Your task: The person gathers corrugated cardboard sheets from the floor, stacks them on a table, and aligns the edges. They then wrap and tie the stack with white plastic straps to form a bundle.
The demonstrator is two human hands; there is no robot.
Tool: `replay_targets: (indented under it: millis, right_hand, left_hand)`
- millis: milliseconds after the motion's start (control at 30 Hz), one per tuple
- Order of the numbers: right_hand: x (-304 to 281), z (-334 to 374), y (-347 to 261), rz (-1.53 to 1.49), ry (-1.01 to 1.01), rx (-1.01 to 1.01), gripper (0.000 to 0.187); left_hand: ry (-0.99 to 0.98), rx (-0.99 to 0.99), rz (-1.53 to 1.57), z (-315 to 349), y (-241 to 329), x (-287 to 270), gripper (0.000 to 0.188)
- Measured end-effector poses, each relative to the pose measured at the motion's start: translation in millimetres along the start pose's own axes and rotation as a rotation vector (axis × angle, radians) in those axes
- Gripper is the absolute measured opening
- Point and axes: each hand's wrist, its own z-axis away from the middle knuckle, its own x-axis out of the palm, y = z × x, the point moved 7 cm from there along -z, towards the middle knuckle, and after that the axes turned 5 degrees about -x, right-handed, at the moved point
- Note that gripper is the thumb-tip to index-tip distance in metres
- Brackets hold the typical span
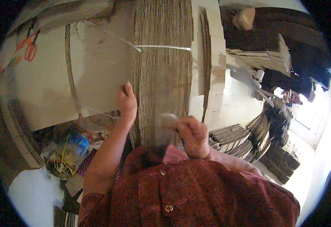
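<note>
A tall bundle of flat cardboard sheets (161, 83) stands edge-up in front of me, and a white strap (165, 47) crosses its far part. My left hand (127, 102) lies against the bundle's left side, thumb stretched out, its other fingers mostly hidden. Over the near end of the bundle, my right hand (193, 135) is closed in a fist. A blurred white strap end (169, 115) sticks out from it. Another thin white strand (106, 114) runs up to my left wrist from the left.
Orange-handled scissors (30, 51) lie at the far left on a pale board (44, 90). Below are a blue roll (78, 143) and tangled yellow strapping (64, 162). More cardboard stacks (260, 51) stand at right, near a fan (254, 81). A bare foot (245, 19) shows at far right.
</note>
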Motion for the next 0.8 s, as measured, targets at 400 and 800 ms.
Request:
replay_targets:
  millis: [400,800]
  right_hand:
    - [-18.1,-20.5,-20.7,-0.076,0.026,0.039,0.006]
    - [172.3,-101.2,76.9,0.383,-0.139,-0.692,0.019]
  left_hand:
    - [0.039,-0.043,-0.052,1.8,5.3,-3.0,0.042]
    - [-0.292,-0.176,0.536,-6.6,-66.3,3.0,0.018]
